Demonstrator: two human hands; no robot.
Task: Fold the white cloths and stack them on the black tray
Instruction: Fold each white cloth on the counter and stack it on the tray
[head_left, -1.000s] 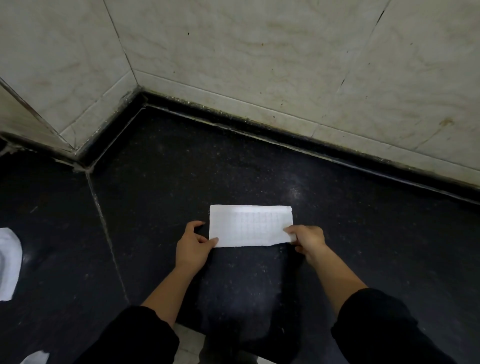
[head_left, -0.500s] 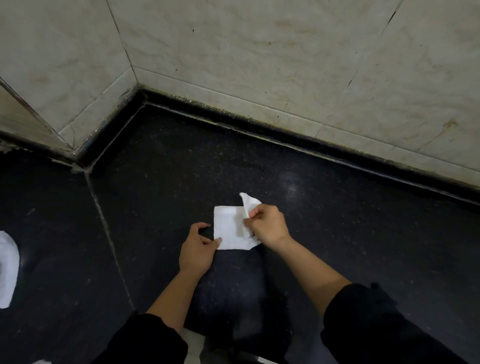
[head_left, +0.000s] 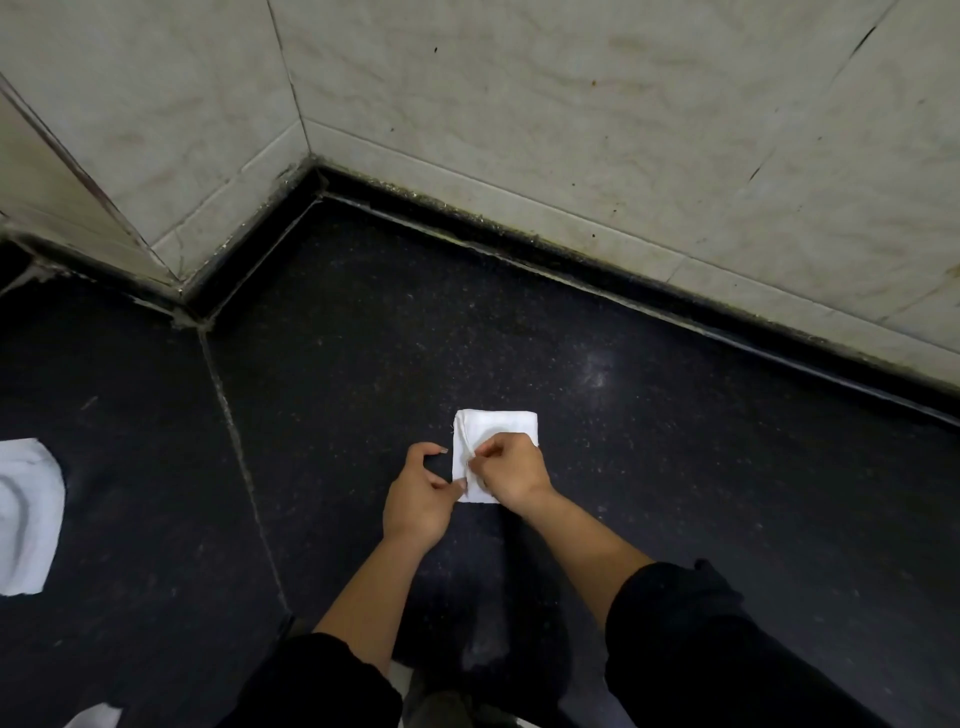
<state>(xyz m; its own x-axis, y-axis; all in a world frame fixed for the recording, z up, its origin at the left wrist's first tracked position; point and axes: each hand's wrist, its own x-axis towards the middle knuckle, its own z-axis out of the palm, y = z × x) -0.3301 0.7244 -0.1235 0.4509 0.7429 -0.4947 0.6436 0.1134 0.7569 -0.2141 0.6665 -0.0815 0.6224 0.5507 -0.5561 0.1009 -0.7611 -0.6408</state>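
Though near-square, white cloth (head_left: 500, 429) lengthwise near-far; right hand (head_left: 511, 475) grip tight on it, left hand (head_left: 418, 500) apart.

Cloth (head_left: 496, 431) mid-surface (head_left: 701, 457), 2nd cloth (head_left: 26, 514) far L, wall (head_left: 571, 130) behind.

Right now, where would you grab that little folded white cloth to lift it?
Probably the left edge of the folded cloth, coming from the left, where the right hand pinches it. The loose layer ends seem to meet there, so pinching them together should keep it from flopping open; the right edge looks like a closed fold.
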